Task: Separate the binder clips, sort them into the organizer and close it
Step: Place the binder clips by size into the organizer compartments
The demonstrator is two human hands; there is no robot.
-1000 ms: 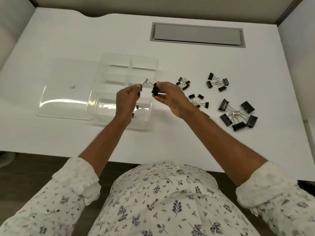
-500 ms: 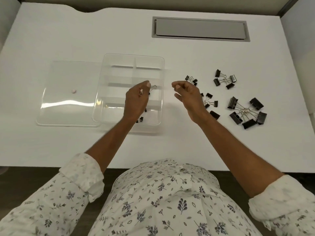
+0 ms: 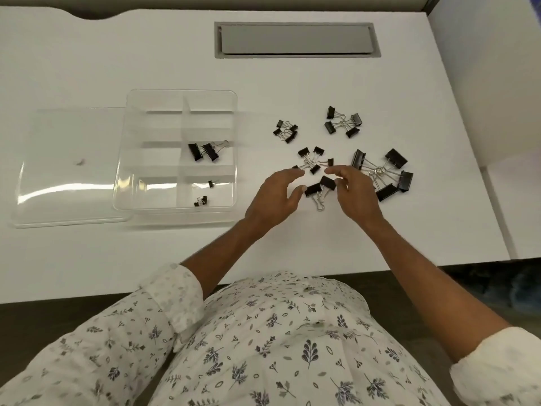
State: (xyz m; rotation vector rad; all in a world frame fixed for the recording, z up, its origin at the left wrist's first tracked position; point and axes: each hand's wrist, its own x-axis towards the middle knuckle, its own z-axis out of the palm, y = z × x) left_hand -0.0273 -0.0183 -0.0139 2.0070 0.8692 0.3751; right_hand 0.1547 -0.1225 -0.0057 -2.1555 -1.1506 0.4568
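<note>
The clear organizer (image 3: 133, 159) stands open on the white desk, its lid (image 3: 67, 168) lying flat to its left. Two medium black clips (image 3: 205, 151) lie in its middle-right compartment and small clips (image 3: 202, 200) in the near-right one. A linked pair of medium clips (image 3: 320, 186) lies on the desk to the right of the organizer. My left hand (image 3: 275, 194) and my right hand (image 3: 351, 191) flank this pair with loosely curved fingers. Left thumb and right fingertips are at the clips' edges, gripping nothing.
Linked clusters of black clips lie around my hands: a small one (image 3: 285, 131), a medium one (image 3: 344, 123), a large one (image 3: 383, 174) and another (image 3: 311, 159) just beyond my fingers. A grey cable hatch (image 3: 297, 39) sits at the back.
My hands pulled apart over the organizer and the left one let its clip go there. Both hands then moved right and down to the linked pair on the desk.
</note>
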